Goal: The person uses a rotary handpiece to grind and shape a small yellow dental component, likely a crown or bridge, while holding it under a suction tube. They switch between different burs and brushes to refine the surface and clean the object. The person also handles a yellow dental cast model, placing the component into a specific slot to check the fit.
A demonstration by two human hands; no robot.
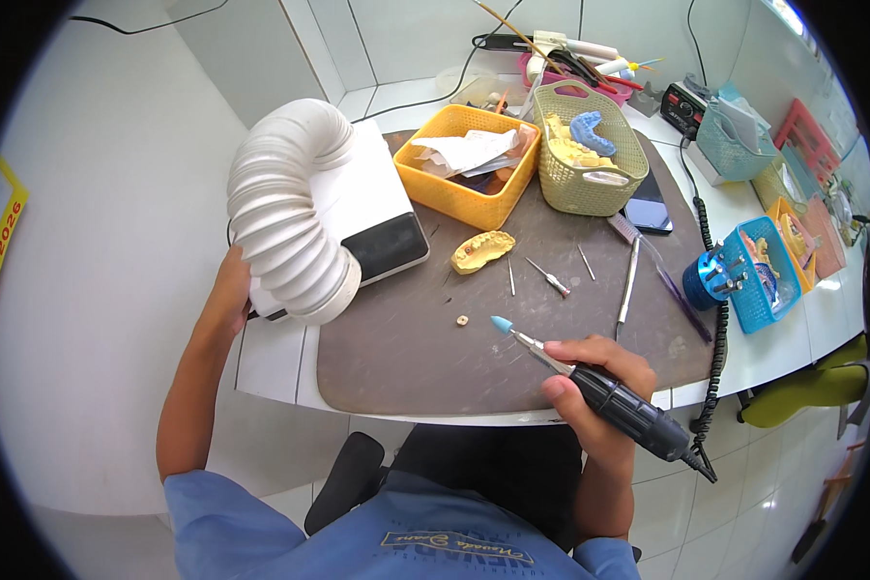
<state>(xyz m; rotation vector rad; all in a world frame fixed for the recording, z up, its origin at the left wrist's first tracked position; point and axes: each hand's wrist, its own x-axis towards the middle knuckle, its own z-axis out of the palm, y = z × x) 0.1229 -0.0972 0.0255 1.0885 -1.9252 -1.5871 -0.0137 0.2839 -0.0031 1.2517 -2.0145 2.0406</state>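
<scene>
Handpiece (pixel 617 399), black-bodied with a coiled cable (pixel 713 319), sits clamped in the right hand (pixel 590 372), fingers wrapped around its barrel. Its pale blue cone-shaped tip (pixel 502 324) hangs just above the brown work mat (pixel 396 362), touching nothing. The left hand (pixel 227 300) is pressed against the side of the white extraction box (pixel 377 208), near the ribbed white hose (pixel 285 208); whether its fingers grip or merely rest cannot be told. Farther out, the yellow dental cast (pixel 481 249) lies on the mat, apart from both hands, with loose burs (pixel 549 277) beside it. By this layout, grinding on the cast is probably not yet under way. Beyond stand the orange basket (pixel 466 164) and the green basket (pixel 590 159).
</scene>
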